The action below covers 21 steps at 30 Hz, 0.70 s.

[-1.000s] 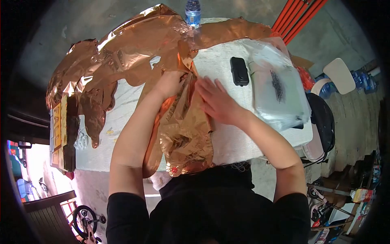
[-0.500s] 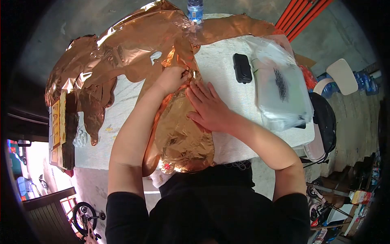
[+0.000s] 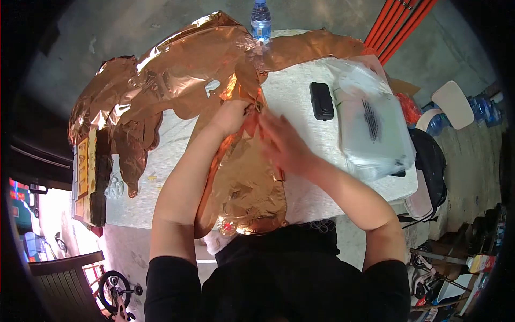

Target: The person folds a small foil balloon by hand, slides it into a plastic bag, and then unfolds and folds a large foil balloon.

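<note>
Shiny copper-coloured foil [image 3: 188,64] spreads over the back and left of the white-covered table [image 3: 300,198], and one long piece [image 3: 249,188] runs down to the front edge. My left hand [image 3: 233,115] is closed on the foil near the middle of the table, pinching its upper part. Just right of it, my right hand [image 3: 284,142] hovers or rests at the long piece's right edge, fingers stretched and blurred by motion. Whether it touches the foil cannot be told. The foil below my hands is wrinkled.
A water bottle [image 3: 260,24] stands at the back. A black case [image 3: 322,101] and a stack of clear plastic bags [image 3: 373,126] lie on the right. A box [image 3: 88,177] stands at the left edge. Orange poles [image 3: 399,27] lie beyond the table.
My right hand moved in flat over the foil, then shifted back to the right edge. The foil under it bunched and smoothed. My left hand keeps its hold.
</note>
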Motion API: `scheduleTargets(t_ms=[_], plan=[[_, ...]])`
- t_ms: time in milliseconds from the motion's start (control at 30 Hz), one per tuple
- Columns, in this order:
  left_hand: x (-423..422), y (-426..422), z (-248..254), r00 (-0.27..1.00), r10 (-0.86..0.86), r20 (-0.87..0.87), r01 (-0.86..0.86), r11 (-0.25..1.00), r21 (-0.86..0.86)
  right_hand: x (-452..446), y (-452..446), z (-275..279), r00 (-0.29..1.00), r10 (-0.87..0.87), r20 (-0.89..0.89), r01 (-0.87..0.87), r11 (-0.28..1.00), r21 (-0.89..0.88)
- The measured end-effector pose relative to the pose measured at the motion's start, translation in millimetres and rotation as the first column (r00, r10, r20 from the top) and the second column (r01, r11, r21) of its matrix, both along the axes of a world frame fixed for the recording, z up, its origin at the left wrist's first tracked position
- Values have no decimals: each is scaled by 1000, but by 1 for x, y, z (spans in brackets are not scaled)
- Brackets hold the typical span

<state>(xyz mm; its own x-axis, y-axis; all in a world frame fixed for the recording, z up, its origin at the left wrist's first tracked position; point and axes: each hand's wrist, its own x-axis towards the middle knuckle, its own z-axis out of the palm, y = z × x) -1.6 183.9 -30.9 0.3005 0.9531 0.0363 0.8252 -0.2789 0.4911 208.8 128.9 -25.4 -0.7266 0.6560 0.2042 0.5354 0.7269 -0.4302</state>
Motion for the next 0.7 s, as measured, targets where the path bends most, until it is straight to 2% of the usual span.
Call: scheduleTargets(t_ms=[33,67,133,167,233,367,433,700], plan=[[1,0,-1,999,0,53,-2,999,32,1,8,-3,982,-93,-163,71,988,-136],[0,0,-2,999,-5,51,3,1000,30,0,12,-9,981,-98,-165,76,988,-138],[3,-3,9,1000,7,27,-6,1000,-21,-5,16,-15,987,-135,-81,141,987,74],[3,-3,12,1000,7,24,-7,1000,-15,-9,16,-18,987,-134,-85,141,987,79],[5,-7,12,1000,18,-1,-18,1000,15,-17,6,-20,986,-163,45,146,955,258],[5,-5,12,997,66,-36,-67,997,-45,-17,3,-15,983,-175,61,152,947,282],[4,-4,9,999,45,-25,-45,999,-18,-16,1,-11,976,-173,133,140,963,229],[2,-2,5,999,26,-28,-26,1000,-6,-15,-18,-10,982,-128,139,90,963,253]])
